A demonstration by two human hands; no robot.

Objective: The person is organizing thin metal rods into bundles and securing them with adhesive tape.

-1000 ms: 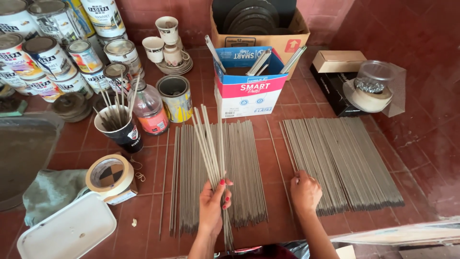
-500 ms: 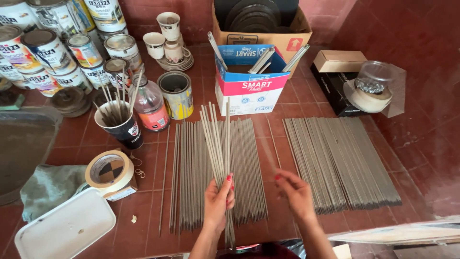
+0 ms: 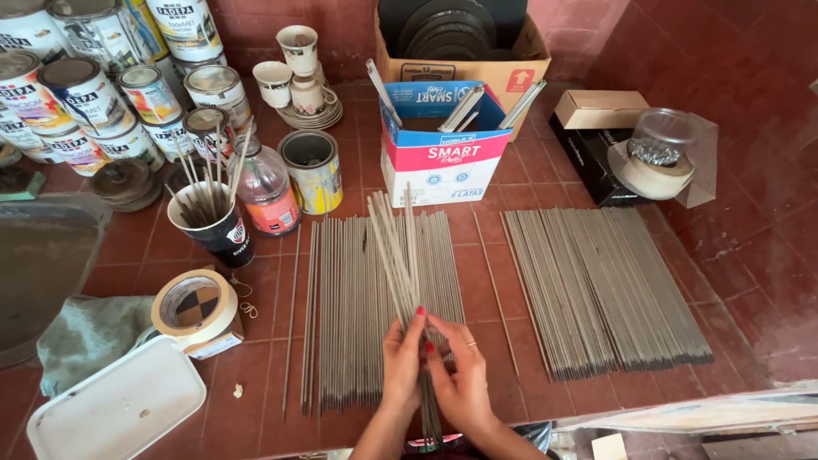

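Now | left hand (image 3: 402,362) and right hand (image 3: 460,375) fingers closed around rod bundle (image 3: 399,255), seemingly evening its ends | above near-left rod layer (image 3: 349,315) | right rod layer (image 3: 605,290) apart.

The rods' (image 3: 400,255) lower ends vanish behind both hands, and the frame's top edge cuts off the paint cans (image 3: 77,94).

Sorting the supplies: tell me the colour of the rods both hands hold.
Grey rods, clearest in the head view.
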